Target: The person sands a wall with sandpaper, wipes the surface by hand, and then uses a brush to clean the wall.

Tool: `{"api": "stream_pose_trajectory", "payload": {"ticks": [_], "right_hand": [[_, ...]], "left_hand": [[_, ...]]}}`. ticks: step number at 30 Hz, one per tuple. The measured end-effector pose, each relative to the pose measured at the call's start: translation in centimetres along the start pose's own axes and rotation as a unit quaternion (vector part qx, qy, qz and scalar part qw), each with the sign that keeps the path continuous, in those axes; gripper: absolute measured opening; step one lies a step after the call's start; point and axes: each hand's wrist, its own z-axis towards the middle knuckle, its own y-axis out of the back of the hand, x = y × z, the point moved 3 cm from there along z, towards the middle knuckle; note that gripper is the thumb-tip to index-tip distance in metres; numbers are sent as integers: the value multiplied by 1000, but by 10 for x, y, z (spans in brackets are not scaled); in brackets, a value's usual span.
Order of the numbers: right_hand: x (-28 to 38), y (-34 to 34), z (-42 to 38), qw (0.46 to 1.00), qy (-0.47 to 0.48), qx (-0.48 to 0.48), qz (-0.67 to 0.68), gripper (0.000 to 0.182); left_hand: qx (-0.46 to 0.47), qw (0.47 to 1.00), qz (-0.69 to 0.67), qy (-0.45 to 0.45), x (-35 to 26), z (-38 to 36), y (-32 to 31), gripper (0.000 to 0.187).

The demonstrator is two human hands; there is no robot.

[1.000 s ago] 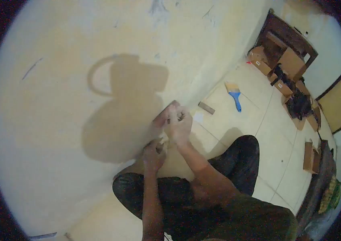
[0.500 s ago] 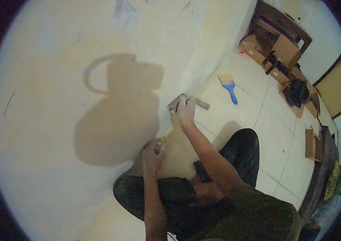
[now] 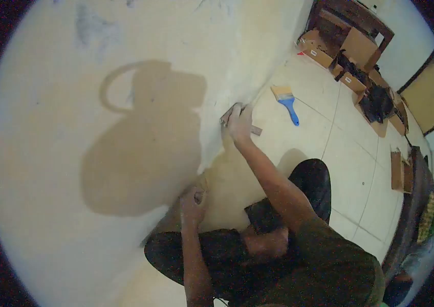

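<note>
My right hand (image 3: 240, 124) is closed around a flat, grey-brown scraper-like tool (image 3: 256, 131) at the foot of the pale wall (image 3: 38, 153). One end of the tool sticks out to the right over the floor; its other end is by the wall, and my fingers cover its middle. Lower down, my left hand (image 3: 192, 204) is curled beside the same wall, above my bent leg. Whether anything is inside its fingers is hidden. A paintbrush (image 3: 287, 105) with a blue handle and pale bristles lies on the floor, right of my right hand.
White tiles cover the floor (image 3: 350, 158). Opened cardboard boxes (image 3: 317, 53) with dark contents stand at the back right, and a smaller box (image 3: 400, 171) is at the right. My crossed legs (image 3: 201, 253) are close to the wall, which carries my shadow.
My right hand has shifted slightly right and up along the wall's foot with the tool, and less of the tool shows. My left hand stays curled, a little lower. The view has tilted slightly.
</note>
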Motion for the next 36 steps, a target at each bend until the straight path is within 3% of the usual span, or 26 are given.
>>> {"api": "stream_pose_trajectory", "payload": {"ticks": [2, 5, 8, 10, 13, 18, 20, 23, 26, 28, 30, 33, 34, 36], "right_hand": [[-5, -1, -3, 999, -3, 46, 29, 24], [-51, -3, 50, 951, 119, -146, -245, 22], [-1, 2, 4, 998, -48, 35, -14, 29], [-30, 0, 42, 995, 1, -34, -93, 33], [-42, 1, 47, 985, 26, -78, -150, 39], [-35, 8, 36, 979, 18, -76, -189, 37], [-22, 6, 42, 980, 0, -96, -176, 35], [-29, 4, 19, 969, 94, -62, -218, 34], [-36, 6, 41, 978, -13, -76, -195, 36], [-46, -4, 25, 985, 23, -57, -160, 37], [-39, 4, 18, 970, 55, -55, -231, 39], [-39, 5, 30, 970, 25, -106, -217, 35], [-46, 6, 26, 981, 36, -34, -190, 32], [-48, 2, 28, 957, 65, -40, -278, 30]], "left_hand": [[47, 998, 4, 48, -3, -3, -1, 29], [62, 996, -22, 56, -9, -3, 3, 30], [33, 999, 25, 2, 7, 2, -7, 30], [57, 996, 41, 47, 7, -2, -10, 28], [62, 998, 19, 25, 1, -2, 0, 26], [43, 998, 9, 48, 0, -9, -7, 27], [26, 999, 11, -23, -13, -2, 2, 29], [24, 998, 57, 19, 22, -8, -18, 29], [47, 997, 48, 28, -15, -6, -3, 32], [55, 997, 52, 3, -10, -5, 0, 33], [59, 997, 44, -5, -3, -5, -13, 33], [69, 996, 52, 17, -2, 0, -9, 32], [74, 995, 56, 23, -15, 0, -4, 31], [82, 995, 43, 28, -22, 1, -8, 31]]}}
